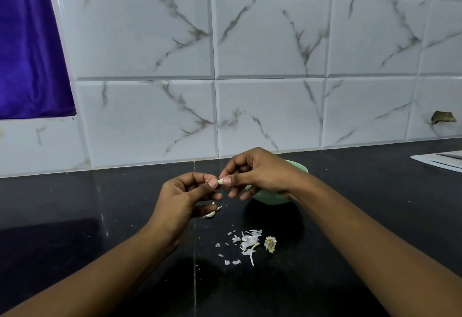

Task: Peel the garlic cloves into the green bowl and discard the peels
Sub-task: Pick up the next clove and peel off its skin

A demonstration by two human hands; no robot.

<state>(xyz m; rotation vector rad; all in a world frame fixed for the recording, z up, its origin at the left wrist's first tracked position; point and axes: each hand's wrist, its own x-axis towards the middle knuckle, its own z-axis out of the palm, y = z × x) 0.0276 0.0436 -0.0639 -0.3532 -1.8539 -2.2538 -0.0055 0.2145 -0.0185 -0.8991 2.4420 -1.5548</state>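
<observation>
- A small, creamy-white garlic clove [220,181] is held in the air between two bare hands, just above a black tabletop [100,216].
- The left hand [185,196] pinches one end with thumb and forefinger. The right hand [260,174] pinches the other end, so each grip is closed on the clove. One hand probably steadies it while the other's nail lifts the skin.
- A thin wisp of papery skin sticks out on the left grip's side. How much skin is left is too small to tell.
- The green bowl [271,199] sits directly under and behind the right grip, likely so that a peeled clove can drop straight in. The hand hides its inside.
- Below the left grip, a few spare cloves [211,212] lie on the tabletop.
- Nearer the person than the grip lies a loose scatter of white peels [246,241], not yet discarded, with a dry root stub [270,243] just beside it.
</observation>
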